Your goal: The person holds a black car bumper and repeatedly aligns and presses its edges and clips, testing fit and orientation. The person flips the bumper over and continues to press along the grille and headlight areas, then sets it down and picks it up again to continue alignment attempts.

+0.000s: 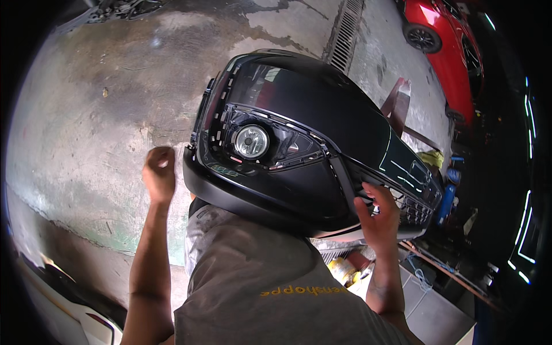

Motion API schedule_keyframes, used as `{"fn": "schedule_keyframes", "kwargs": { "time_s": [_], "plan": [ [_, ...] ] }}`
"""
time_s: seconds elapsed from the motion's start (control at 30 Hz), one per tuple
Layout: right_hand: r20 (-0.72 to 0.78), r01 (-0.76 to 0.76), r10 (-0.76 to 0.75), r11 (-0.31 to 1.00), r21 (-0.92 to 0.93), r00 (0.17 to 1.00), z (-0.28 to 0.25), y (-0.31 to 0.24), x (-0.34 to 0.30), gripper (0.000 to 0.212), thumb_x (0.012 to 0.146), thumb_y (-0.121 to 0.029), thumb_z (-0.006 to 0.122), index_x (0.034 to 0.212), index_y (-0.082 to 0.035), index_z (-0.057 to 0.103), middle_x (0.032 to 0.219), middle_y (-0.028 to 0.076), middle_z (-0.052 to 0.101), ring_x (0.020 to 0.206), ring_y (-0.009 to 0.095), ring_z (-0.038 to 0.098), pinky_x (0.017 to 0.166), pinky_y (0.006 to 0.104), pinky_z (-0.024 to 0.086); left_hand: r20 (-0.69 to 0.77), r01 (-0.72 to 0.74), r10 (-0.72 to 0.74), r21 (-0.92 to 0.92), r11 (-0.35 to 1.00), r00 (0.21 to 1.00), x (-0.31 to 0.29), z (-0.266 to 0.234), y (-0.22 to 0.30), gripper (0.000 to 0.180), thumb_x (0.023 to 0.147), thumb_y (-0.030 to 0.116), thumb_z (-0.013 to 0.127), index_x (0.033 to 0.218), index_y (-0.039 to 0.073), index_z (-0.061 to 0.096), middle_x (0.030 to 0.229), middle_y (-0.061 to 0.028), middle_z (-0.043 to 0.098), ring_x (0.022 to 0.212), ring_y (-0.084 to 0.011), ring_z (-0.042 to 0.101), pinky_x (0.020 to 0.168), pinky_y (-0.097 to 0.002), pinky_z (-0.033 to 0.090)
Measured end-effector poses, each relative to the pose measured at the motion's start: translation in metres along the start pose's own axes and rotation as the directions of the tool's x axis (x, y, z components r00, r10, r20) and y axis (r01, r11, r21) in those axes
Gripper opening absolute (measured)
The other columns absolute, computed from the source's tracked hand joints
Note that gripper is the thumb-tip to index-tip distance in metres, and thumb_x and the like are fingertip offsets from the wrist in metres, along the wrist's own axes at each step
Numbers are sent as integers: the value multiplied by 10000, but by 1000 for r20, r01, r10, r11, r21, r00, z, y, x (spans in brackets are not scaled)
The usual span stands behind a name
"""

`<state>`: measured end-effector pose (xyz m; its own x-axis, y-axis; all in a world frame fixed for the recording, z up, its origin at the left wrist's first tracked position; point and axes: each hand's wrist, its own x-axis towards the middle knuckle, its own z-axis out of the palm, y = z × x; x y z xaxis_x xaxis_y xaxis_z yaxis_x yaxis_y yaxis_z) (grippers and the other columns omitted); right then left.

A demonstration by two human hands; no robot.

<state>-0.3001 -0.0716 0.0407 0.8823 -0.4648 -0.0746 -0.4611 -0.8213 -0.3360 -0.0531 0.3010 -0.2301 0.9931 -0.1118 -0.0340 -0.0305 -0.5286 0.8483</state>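
Note:
A glossy black car bumper (322, 115) with a round fog lamp (251, 141) and a mesh grille (415, 207) is held up in front of my grey-shirted chest (259, 276). My right hand (379, 217) grips its lower edge beside the grille. My left hand (159, 172) is raised just left of the bumper's end, fingers curled closed, with a small gap between it and the bumper. Nothing shows in that hand.
Stained, wet concrete floor (98, 115) lies below, with a drain grate (345, 26) at the top. A red car (445, 40) stands at the upper right. A white body panel (63, 310) is at the lower left. A yellow can (343, 271) and clutter sit at the right.

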Motion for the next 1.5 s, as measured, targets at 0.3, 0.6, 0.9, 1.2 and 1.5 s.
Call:
{"fn": "schedule_keyframes", "kwargs": {
  "time_s": [0.3, 0.6, 0.9, 1.2, 1.5],
  "plan": [
    [-130, -164, 150, 981, -106, 980, 53, -8, -4, 330, 927, -189, 858, 1193, -39, 734, 1093, 155, 713, 1018, 381, 678, 862, 473, 548, 538, -243, 546, -532, 811, 642, -25, 132, 225, 311, 917, 58, 791, 1223, 5, 766, 1102, -170, 731, 1007, -383, 717, 916, -463, 575],
    [-210, -192, 195, 981, 37, 958, 60, 2, -7, 289, 862, -113, 895, 1112, -23, 784, 1010, 153, 726, 945, 370, 703, 825, 451, 551, 418, -400, 589, -457, 794, 692, -55, 149, 222, 426, 890, 65, 802, 1307, 1, 741, 1159, -147, 715, 1086, -378, 656, 944, -462, 571],
    [-253, -155, 165, 986, 61, 953, 60, 4, -8, 282, 843, -99, 909, 1086, -13, 794, 968, 154, 732, 903, 368, 725, 783, 429, 567, 380, -416, 591, -450, 790, 712, -63, 154, 224, 360, 897, 50, 786, 1250, -14, 760, 1097, -156, 728, 1064, -373, 667, 958, -455, 554],
    [-295, -117, 113, 993, 4, 949, 62, 7, -4, 180, 905, -146, 881, 1004, -27, 788, 884, 139, 732, 797, 360, 729, 700, 427, 562, 393, -369, 541, -434, 822, 744, -57, 157, 228, 203, 907, -6, 759, 1101, -7, 819, 966, -161, 741, 925, -352, 689, 904, -443, 532],
    [-252, -175, 163, 984, -29, 954, 52, 0, 4, 192, 936, -224, 866, 937, -47, 790, 869, 111, 749, 770, 329, 738, 685, 415, 559, 367, -334, 506, -439, 834, 781, -61, 152, 219, 209, 903, 14, 770, 1103, 6, 834, 986, -144, 760, 933, -346, 687, 894, -423, 543]
  ]
}}
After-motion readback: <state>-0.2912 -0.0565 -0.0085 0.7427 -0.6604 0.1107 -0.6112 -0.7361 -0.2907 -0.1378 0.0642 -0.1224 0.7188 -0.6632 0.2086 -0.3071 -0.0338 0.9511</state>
